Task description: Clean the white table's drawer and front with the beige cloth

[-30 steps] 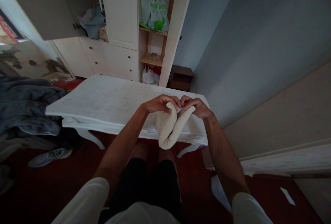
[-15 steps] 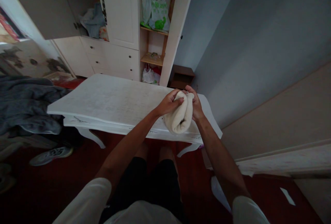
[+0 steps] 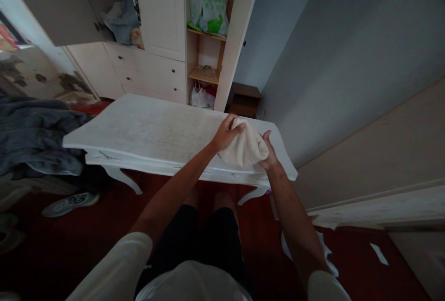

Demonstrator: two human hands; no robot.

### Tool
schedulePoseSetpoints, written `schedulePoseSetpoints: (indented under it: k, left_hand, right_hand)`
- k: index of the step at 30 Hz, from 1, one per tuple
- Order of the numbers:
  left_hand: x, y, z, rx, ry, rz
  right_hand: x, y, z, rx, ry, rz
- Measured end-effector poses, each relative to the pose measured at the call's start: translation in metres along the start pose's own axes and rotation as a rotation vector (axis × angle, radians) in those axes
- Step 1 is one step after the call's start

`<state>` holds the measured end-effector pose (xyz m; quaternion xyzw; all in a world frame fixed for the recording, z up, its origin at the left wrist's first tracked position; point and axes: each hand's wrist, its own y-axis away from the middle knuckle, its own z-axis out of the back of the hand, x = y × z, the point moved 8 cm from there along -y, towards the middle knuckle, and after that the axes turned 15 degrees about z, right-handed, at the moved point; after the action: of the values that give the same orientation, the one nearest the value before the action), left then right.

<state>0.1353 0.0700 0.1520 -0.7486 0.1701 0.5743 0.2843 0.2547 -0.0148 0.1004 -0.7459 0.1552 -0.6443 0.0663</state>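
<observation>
A thick cream cloth (image 3: 244,145), folded into a soft bundle, is between my two hands over the right part of the white table (image 3: 153,127). My left hand (image 3: 227,133) grips its upper left side, with the thumb lying on top. At the bundle's right side is my right hand (image 3: 270,155), with its thumb raised away from the fabric. The right fingers pass behind and under the cloth and are mostly hidden. Whether the bundle's underside touches the tabletop I cannot tell.
Beyond the table stands a white wardrobe (image 3: 160,18) with open doors, plastic bags (image 3: 212,11) on its shelves and clothes inside. Dark grey fabric (image 3: 38,136) is heaped at the left. A shoe (image 3: 71,203) lies on the red floor. A wall (image 3: 347,69) runs along the right.
The cloth has turned from an end-on roll to a flatter bundle with its side towards me. My right hand has moved down and slightly right, its thumb now away from the cloth.
</observation>
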Motion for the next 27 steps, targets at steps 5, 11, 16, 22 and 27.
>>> schedulePoseSetpoints:
  k: [5,11,16,22,27]
  left_hand:
    - [0.032,-0.002,0.02,-0.247,0.205,0.142]
    - [0.07,0.004,0.038,-0.451,0.422,0.437]
    - [0.083,0.015,0.045,-0.197,0.378,0.631]
    - [0.103,0.056,0.027,0.185,0.529,0.797]
    - [0.116,0.074,0.023,0.181,0.355,0.84]
  right_hand:
    - [-0.016,0.026,-0.005,0.007,-0.168,-0.001]
    - [-0.052,0.03,0.004,-0.192,-0.11,-0.139]
    - [-0.061,0.032,0.013,-0.329,-0.211,-0.242]
    - [-0.057,0.037,0.01,-0.277,-0.33,-0.276]
    - [-0.058,0.041,0.01,-0.165,-0.233,-0.317]
